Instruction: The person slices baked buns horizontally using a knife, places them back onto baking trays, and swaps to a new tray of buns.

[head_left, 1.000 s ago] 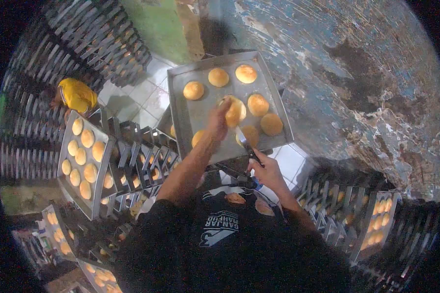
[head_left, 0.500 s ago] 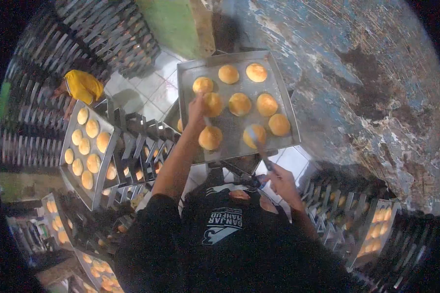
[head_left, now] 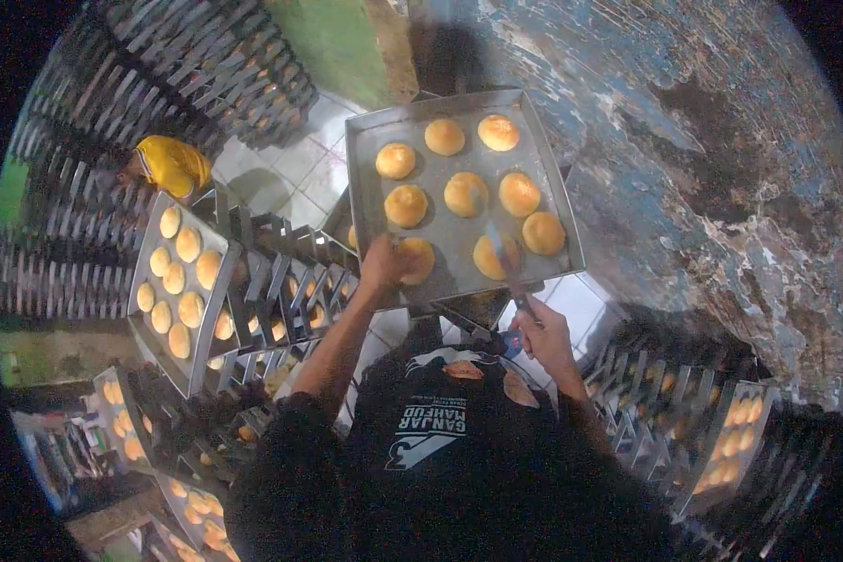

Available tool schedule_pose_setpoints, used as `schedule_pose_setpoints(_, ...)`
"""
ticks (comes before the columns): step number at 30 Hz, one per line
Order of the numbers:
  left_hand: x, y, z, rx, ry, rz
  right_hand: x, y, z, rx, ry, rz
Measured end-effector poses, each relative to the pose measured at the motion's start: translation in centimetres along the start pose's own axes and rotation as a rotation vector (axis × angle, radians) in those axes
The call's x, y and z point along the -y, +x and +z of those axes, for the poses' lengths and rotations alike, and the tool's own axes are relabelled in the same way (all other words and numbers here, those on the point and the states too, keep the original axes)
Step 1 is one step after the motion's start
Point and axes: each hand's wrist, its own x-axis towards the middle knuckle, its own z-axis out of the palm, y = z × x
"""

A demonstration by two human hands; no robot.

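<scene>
A square metal tray (head_left: 459, 255) lies in front of me with several round golden buns on it. My left hand (head_left: 384, 266) reaches over the near left corner, its fingers closed at the side of a bun (head_left: 418, 261). Its fingertips are partly hidden. In my right hand (head_left: 545, 332), at the near edge of the tray, is the dark handle of a knife with a narrow pale blade (head_left: 504, 248). The blade points away from me, over or against another bun (head_left: 486, 258), and is slightly blurred. A further bun (head_left: 465, 195) sits beyond its tip.
On the left, a tilted tray of buns (head_left: 190, 351) tops a stack of metal trays (head_left: 276, 272). A person in a yellow shirt (head_left: 173, 166) is beyond it. More bun trays (head_left: 732, 440) stand at lower right. A rough peeling wall (head_left: 665, 169) rises on the right.
My left hand has moved from a bun in the middle row toward me to the near left bun. The knife has shifted slightly, its blade now reaching further across the tray.
</scene>
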Motion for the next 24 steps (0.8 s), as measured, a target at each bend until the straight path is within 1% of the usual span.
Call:
schedule_pose_setpoints(1,0.5,0.5,0.3,-0.004,-0.001,-0.002,0.4,0.2,0.1,0.017,-0.005,-0.028)
schedule_pose_setpoints(3,2.5,2.0,2.1,0.090,0.218,0.135,1.1,0.5,0.6,0.028,-0.020,-0.048)
schedule_pose_setpoints(4,3.5,2.2,3.5,0.087,0.219,0.134,1.4,0.7,0.9,0.035,-0.034,-0.064)
schedule_pose_setpoints(5,4.5,2.0,5.2,0.028,0.014,0.201,1.6,0.9,1.3,0.035,-0.034,-0.066)
schedule_pose_setpoints(7,3.1,0.9,5.7,-0.032,-0.193,0.269,2.2,1.4,2.0,0.067,0.072,0.008)
schedule_pose_setpoints(9,-0.9,-1.6,3.2,0.118,-0.379,0.083,1.8,1.9,2.8,0.042,0.029,-0.013)
schedule_pose_setpoints(10,-1.0,-1.3,3.2,0.121,-0.380,0.087,1.8,2.1,3.2,0.020,-0.011,-0.032)
schedule_pose_setpoints(11,-1.2,-0.6,3.0,0.165,-0.692,0.132,1.9,2.2,3.5,0.016,-0.012,-0.031)
schedule_pose_setpoints(12,-1.4,0.2,2.8,0.210,-1.004,0.178,2.4,2.3,3.8,0.017,0.014,-0.080)
schedule_pose_setpoints(13,-2.4,0.5,2.3,0.215,-1.006,0.181,2.9,2.3,4.0,0.018,0.039,-0.129)
schedule_pose_setpoints(14,-3.6,1.0,2.0,0.224,-1.286,0.122,3.8,2.3,4.0,0.013,0.036,-0.130)
schedule_pose_setpoints(15,-4.8,1.3,1.6,0.231,-1.563,0.057,4.9,2.2,4.1,0.002,0.031,-0.079)
schedule_pose_setpoints(16,-5.4,1.8,1.4,0.236,-1.564,0.060,5.6,2.1,4.3,-0.008,0.026,-0.028)
schedule_pose_setpoints(17,-6.0,2.2,1.1,0.239,-1.647,0.032,5.9,1.9,4.6,-0.013,0.023,-0.029)
schedule_pose_setpoints(18,-6.6,2.5,0.9,0.245,-1.730,0.004,6.1,1.8,5.0,-0.044,0.037,-0.059)
schedule_pose_setpoints(19,-7.2,2.7,0.9,0.254,-1.731,0.007,6.3,1.6,5.2,-0.076,0.051,-0.087)
schedule_pose_setpoints(20,-7.7,2.8,0.9,0.253,-1.764,0.016,6.6,1.3,5.4,-0.084,0.048,-0.087)
schedule_pose_setpoints(22,-8.1,3.5,1.2,0.263,-1.797,0.030,7.2,0.7,5.7,-0.115,-0.064,-0.134)
schedule_pose_setpoints(24,-8.6,3.6,1.3,0.309,-1.828,0.113,6.8,0.0,6.4,-0.152,-0.043,-0.135)
